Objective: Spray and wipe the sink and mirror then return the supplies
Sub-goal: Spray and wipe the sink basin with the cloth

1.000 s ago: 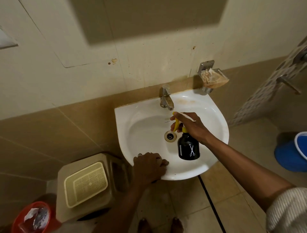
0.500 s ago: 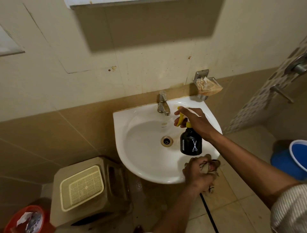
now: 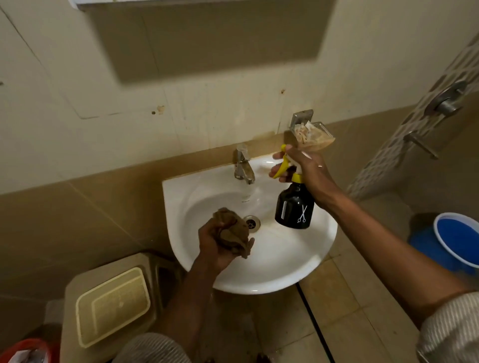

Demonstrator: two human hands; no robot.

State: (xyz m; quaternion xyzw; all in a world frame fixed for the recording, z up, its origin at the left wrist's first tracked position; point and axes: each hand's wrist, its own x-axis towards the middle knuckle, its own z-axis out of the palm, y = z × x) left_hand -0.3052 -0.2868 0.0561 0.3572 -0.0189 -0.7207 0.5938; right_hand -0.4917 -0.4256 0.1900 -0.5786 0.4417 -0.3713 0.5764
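Note:
A white wall-mounted sink (image 3: 285, 269) with a metal tap (image 3: 243, 165) and a round drain (image 3: 252, 222) fills the middle. My right hand (image 3: 308, 168) holds a black spray bottle (image 3: 294, 207) with a yellow trigger above the basin's right side, fingers on the trigger. My left hand (image 3: 217, 246) is closed around a bunched brown cloth (image 3: 232, 230) over the basin, just left of the drain. The bottom edge of the mirror (image 3: 155, 2) shows at the top of the frame.
A soap dish (image 3: 311, 134) with a crumpled wrapper hangs on the wall behind my right hand. A beige stool with a mesh top (image 3: 111, 305) stands left of the sink. A blue bucket (image 3: 456, 238) sits at right, a red bin (image 3: 23, 351) at bottom left, and shower fittings (image 3: 445, 101) at far right.
My left hand moved from the sink's front rim to the right edge, then back over the basin with the brown cloth bunched in it. The spray bottle rose slightly toward the back right.

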